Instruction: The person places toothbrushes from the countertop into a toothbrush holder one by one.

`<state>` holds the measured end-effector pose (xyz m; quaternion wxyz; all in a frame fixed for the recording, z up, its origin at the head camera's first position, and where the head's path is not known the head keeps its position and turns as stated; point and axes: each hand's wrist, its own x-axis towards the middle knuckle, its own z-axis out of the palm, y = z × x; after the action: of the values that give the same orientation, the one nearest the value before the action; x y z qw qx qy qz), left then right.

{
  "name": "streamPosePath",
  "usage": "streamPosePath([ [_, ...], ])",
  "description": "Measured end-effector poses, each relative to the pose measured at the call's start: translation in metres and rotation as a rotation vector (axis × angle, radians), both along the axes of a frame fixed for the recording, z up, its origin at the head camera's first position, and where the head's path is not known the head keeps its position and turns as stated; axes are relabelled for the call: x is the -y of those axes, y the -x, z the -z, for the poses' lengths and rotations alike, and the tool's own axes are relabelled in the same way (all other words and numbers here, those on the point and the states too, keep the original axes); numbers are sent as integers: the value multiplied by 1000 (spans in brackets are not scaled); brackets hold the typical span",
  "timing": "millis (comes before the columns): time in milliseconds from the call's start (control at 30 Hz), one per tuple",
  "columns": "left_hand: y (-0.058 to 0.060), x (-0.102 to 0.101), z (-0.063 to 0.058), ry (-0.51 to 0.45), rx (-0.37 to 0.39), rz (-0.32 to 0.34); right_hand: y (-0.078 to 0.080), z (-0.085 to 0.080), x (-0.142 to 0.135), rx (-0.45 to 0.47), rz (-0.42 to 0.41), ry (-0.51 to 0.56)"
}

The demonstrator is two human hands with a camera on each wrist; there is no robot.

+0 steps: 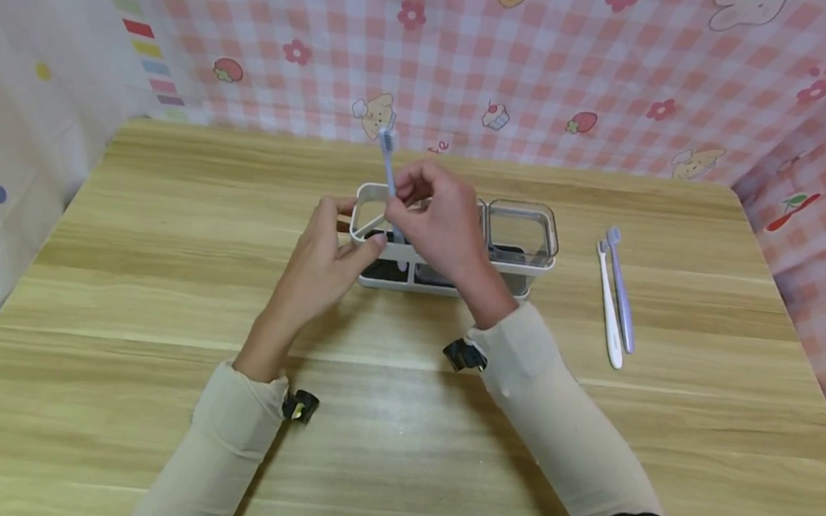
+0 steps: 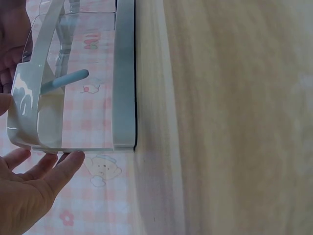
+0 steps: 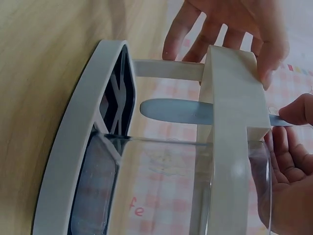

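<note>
A white toothbrush holder (image 1: 384,284) stands near the back middle of the table. My left hand (image 1: 316,270) grips its left end, thumb at the front of the upper frame and fingers at the side. My right hand (image 1: 449,224) pinches a light blue toothbrush (image 1: 388,166) by thumb and fingers, bristles up. In the right wrist view the brush's handle (image 3: 176,111) passes down through the upper frame, its rounded end above the dark slotted base (image 3: 117,98). The left wrist view also shows the handle tip (image 2: 73,79) hanging inside the end compartment.
Clear cups sit in the holder's other places, the rightmost cup (image 1: 524,208) being plainest. Right of the holder lie a white toothbrush (image 1: 610,316) and a purple toothbrush (image 1: 625,297), side by side. A pink checked cloth (image 1: 429,71) hangs behind the wooden table (image 1: 161,269).
</note>
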<state>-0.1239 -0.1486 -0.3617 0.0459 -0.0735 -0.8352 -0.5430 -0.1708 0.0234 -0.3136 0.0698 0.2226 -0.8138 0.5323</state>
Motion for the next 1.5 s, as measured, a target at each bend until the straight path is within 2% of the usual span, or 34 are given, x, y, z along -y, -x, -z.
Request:
streamPosePath([
  [733, 0, 0, -2, 5, -8, -3, -1, -6, 5, -13, 24, -264],
  [900, 0, -1, -1, 5, -8, -2, -1, -8, 4, 5, 24, -268],
  [1200, 1, -1, 1, -5, -4, 0, -2, -13, 0, 81, 12, -209],
  [1500, 1, -2, 0, -4, -15, -7, -6, -21, -7, 32, 31, -193],
])
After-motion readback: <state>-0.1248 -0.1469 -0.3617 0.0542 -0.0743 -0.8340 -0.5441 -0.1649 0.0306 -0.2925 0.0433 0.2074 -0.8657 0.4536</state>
